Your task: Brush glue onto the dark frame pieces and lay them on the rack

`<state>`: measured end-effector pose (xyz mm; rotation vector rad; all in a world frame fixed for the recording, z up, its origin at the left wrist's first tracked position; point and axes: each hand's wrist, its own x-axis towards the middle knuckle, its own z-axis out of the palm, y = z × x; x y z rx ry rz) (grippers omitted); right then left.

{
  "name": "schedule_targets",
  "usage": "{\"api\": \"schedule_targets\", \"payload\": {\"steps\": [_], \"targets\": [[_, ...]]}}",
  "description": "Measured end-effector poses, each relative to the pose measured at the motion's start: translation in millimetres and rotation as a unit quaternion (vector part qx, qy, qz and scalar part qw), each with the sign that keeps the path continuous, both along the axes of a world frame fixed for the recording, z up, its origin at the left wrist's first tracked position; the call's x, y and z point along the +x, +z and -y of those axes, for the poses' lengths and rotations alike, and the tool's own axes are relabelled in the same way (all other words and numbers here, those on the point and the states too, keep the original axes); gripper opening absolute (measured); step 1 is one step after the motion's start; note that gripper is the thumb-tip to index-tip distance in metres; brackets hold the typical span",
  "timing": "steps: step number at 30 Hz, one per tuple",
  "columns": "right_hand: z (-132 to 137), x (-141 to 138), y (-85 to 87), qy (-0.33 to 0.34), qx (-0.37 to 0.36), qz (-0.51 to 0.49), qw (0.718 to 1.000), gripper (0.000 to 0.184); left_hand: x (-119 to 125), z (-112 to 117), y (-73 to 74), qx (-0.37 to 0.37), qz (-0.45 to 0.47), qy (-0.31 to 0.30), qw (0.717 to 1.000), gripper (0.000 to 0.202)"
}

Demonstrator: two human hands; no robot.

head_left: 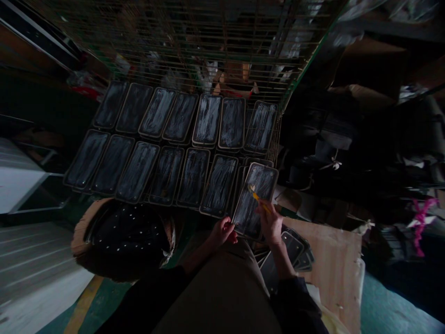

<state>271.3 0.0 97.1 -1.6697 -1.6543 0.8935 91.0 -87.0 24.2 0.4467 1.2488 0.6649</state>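
Observation:
My right hand [271,223] is closed around the yellow handle of a small paintbrush [255,194]. The pale bristles are against the face of a dark rectangular panel [246,212] with rounded corners and a light rim. Whitish streaks run along that panel, and small round dots show near its corners. It lies tilted over other panels at the right end of the front row. My left hand [223,230] has its fingers curled at the panel's lower left corner and grips the edge there.
Two rows of similar streaked panels [193,176] spread to the left before a wire mesh cage [208,32]. A carton with dark dotted cloth [128,229] stands at lower left. More panels [294,246] rest by a wooden board [327,260] at right.

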Motion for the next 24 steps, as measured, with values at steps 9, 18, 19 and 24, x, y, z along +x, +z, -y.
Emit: {"api": "schedule_targets", "payload": {"steps": [9, 18, 19, 24], "targets": [[87.2, -4.0, 4.2, 0.035, -0.133, -0.091, 0.986, 0.026, -2.8, -5.8, 12.2, 0.003, -0.031, -0.029, 0.999, 0.041], [9.7, 46.0, -0.1, -0.068, 0.022, 0.032, 0.997, 0.033, 3.0, -3.0, 9.9, -0.022, -0.008, -0.002, 1.0, 0.048], [4.6, 47.9, -0.2, -0.063, 0.031, 0.037, 0.997, 0.034, 3.6, -3.4, 12.2, -0.028, -0.008, 0.0, 1.0, 0.048], [32.2, 42.7, 9.0, -0.031, 0.013, 0.098, 0.995, 0.034, 4.2, -3.3, 24.8, -0.039, 0.025, 0.025, 0.999, 0.045]]}}
